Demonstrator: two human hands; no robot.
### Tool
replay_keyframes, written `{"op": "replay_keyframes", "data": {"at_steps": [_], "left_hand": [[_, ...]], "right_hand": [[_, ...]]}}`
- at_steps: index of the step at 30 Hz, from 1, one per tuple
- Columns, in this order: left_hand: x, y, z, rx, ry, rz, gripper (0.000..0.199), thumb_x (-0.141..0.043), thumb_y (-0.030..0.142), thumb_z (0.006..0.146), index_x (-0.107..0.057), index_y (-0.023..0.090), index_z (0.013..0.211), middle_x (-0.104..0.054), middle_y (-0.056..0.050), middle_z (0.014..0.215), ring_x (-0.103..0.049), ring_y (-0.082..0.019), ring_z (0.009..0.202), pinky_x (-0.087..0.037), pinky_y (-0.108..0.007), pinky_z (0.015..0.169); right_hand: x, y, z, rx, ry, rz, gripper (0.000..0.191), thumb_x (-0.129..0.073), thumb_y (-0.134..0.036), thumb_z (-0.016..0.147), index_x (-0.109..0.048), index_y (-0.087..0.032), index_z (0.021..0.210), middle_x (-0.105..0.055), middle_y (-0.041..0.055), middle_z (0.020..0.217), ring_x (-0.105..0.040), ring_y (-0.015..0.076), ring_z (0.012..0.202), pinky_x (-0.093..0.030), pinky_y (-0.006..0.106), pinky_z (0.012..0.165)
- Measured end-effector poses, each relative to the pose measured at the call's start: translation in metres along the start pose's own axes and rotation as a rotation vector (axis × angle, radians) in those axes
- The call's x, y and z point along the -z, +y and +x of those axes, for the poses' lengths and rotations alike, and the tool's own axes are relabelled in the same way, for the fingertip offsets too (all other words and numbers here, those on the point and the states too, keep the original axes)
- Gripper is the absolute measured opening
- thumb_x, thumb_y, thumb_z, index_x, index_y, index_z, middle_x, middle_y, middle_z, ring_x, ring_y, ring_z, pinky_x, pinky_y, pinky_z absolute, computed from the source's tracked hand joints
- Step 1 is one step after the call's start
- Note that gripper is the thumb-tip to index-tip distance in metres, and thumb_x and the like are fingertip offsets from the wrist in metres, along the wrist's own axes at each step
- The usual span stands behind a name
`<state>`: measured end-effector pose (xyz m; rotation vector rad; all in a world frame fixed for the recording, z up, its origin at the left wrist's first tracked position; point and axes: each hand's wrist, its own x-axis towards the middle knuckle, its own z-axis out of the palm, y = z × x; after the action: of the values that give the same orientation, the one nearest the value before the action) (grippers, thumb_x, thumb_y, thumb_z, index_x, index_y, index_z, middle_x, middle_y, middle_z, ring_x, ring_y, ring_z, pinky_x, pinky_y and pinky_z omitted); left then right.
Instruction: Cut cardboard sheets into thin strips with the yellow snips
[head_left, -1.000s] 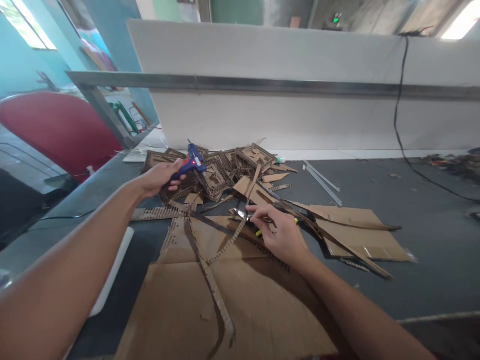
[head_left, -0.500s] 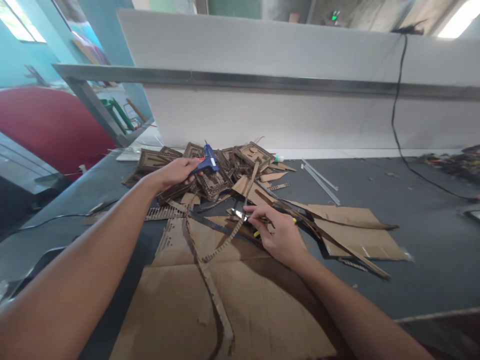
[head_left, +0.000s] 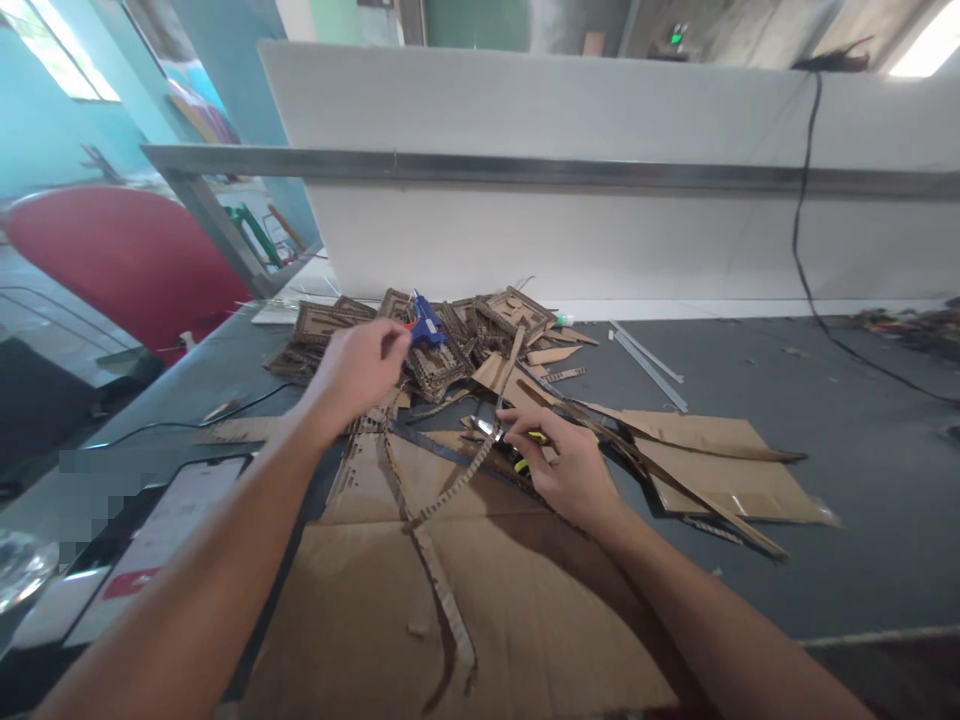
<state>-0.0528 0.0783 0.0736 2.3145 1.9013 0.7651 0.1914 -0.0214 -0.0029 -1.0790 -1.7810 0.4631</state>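
My left hand (head_left: 364,365) is beside a blue hot glue gun (head_left: 429,325), which rests on a heap of corrugated cardboard pieces (head_left: 439,372). Its fingers are loosely bent, with a gap at the thumb and nothing seen in them. My right hand (head_left: 562,455) pinches a narrow corrugated cardboard strip (head_left: 457,485) between thumb and fingertips. The strip slants from the heap down onto a large cardboard sheet (head_left: 360,600). Under the right hand lies a tool with silver jaws and yellow-and-black handles, apparently pliers (head_left: 482,428), partly hidden by the fingers.
Right of my hand lie flat cardboard (head_left: 712,470) and long strips. Clear glue sticks (head_left: 649,365) are farther back. A phone (head_left: 180,510) is by my left forearm, near a black cord (head_left: 202,422). A white panel (head_left: 555,240) stands behind the table; a red chair (head_left: 120,260) is at left.
My left hand has let go of the glue gun and drawn back slightly towards me. The right hand stays at the strip. The view has shifted a little, showing the phone.
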Motion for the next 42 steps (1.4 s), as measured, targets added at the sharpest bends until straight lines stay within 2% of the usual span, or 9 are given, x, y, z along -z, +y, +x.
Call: {"op": "replay_keyframes", "data": {"at_steps": [2, 4, 8, 11, 17, 23, 31, 38, 42], "left_hand": [[-0.006, 0.019, -0.025, -0.023, -0.193, -0.161, 0.039, -0.049, 0.047, 0.092, -0.075, 0.018, 0.087, -0.073, -0.004, 0.073, -0.06, -0.017, 0.06, -0.043, -0.026, 0.06], [-0.016, 0.034, -0.047, -0.044, -0.397, -0.319, 0.042, -0.049, 0.051, 0.092, -0.075, 0.018, 0.088, -0.073, -0.003, 0.074, -0.058, -0.015, 0.055, -0.042, -0.025, 0.055], [-0.039, 0.046, -0.069, -0.061, -0.578, -0.647, 0.036, -0.056, 0.046, 0.09, -0.073, 0.016, 0.096, -0.075, -0.006, 0.083, -0.067, -0.018, 0.073, -0.05, -0.025, 0.065], [-0.05, 0.047, -0.076, 0.042, -0.661, -0.854, 0.029, -0.058, 0.038, 0.089, -0.068, 0.014, 0.103, -0.073, -0.006, 0.078, -0.067, -0.017, 0.067, -0.052, -0.025, 0.06], [-0.065, 0.048, -0.088, 0.116, -0.608, -1.014, 0.026, -0.056, 0.035, 0.091, -0.06, 0.014, 0.106, -0.068, -0.003, 0.075, -0.064, -0.014, 0.06, -0.054, -0.024, 0.054], [-0.076, 0.046, -0.091, 0.153, -0.558, -1.094, 0.029, -0.06, 0.027, 0.088, -0.059, 0.013, 0.113, -0.07, -0.004, 0.08, -0.067, -0.014, 0.063, -0.057, -0.025, 0.057], [-0.076, 0.044, -0.093, 0.073, -0.486, -0.935, 0.021, -0.051, 0.022, 0.09, -0.063, 0.015, 0.105, -0.069, 0.0, 0.07, -0.067, -0.012, 0.053, -0.051, -0.02, 0.05], [-0.068, 0.049, -0.092, 0.069, -0.494, -0.804, 0.034, -0.049, 0.017, 0.086, -0.063, 0.011, 0.117, -0.07, -0.001, 0.066, -0.068, -0.014, 0.054, -0.052, -0.022, 0.052], [-0.067, 0.05, -0.092, 0.064, -0.494, -0.82, 0.029, -0.049, 0.018, 0.085, -0.065, 0.012, 0.11, -0.07, -0.001, 0.065, -0.067, -0.014, 0.052, -0.051, -0.021, 0.051]], "right_hand": [[-0.001, 0.0, 0.0, 0.013, 0.006, -0.011, 0.009, -0.057, -0.016, 0.092, -0.062, -0.023, 0.091, -0.077, 0.0068, 0.108, -0.074, 0.0203, 0.098, -0.057, 0.03, 0.084], [-0.001, 0.001, 0.0, 0.022, 0.002, -0.021, 0.008, -0.057, -0.017, 0.092, -0.062, -0.023, 0.092, -0.077, 0.0068, 0.108, -0.074, 0.0206, 0.096, -0.057, 0.03, 0.081], [-0.001, 0.001, -0.001, 0.019, -0.012, -0.059, 0.008, -0.058, -0.016, 0.091, -0.063, -0.023, 0.092, -0.077, 0.0068, 0.107, -0.075, 0.0208, 0.093, -0.057, 0.029, 0.078], [-0.001, 0.0, -0.001, 0.009, -0.031, -0.069, 0.01, -0.058, -0.015, 0.091, -0.063, -0.023, 0.089, -0.077, 0.0063, 0.107, -0.075, 0.0194, 0.09, -0.056, 0.027, 0.077], [-0.004, 0.003, -0.003, 0.003, -0.073, -0.068, 0.01, -0.058, -0.014, 0.09, -0.063, -0.023, 0.088, -0.078, 0.0061, 0.105, -0.074, 0.0166, 0.077, -0.055, 0.025, 0.069], [-0.008, 0.007, -0.004, 0.007, -0.078, -0.04, 0.008, -0.059, -0.017, 0.091, -0.062, -0.024, 0.088, -0.079, 0.0063, 0.101, -0.076, 0.0197, 0.085, -0.057, 0.027, 0.071], [-0.008, 0.007, -0.003, 0.036, -0.096, -0.028, 0.01, -0.059, -0.017, 0.091, -0.062, -0.023, 0.084, -0.079, 0.0056, 0.09, -0.076, 0.0213, 0.096, -0.058, 0.027, 0.076], [-0.005, 0.004, -0.003, -0.028, -0.116, -0.063, 0.009, -0.058, -0.02, 0.091, -0.063, -0.023, 0.084, -0.079, 0.0046, 0.089, -0.076, 0.0201, 0.082, -0.057, 0.027, 0.069], [-0.007, 0.006, -0.004, -0.04, -0.099, -0.048, 0.009, -0.058, -0.019, 0.091, -0.063, -0.023, 0.084, -0.079, 0.0054, 0.095, -0.076, 0.0203, 0.082, -0.057, 0.028, 0.069]]}}
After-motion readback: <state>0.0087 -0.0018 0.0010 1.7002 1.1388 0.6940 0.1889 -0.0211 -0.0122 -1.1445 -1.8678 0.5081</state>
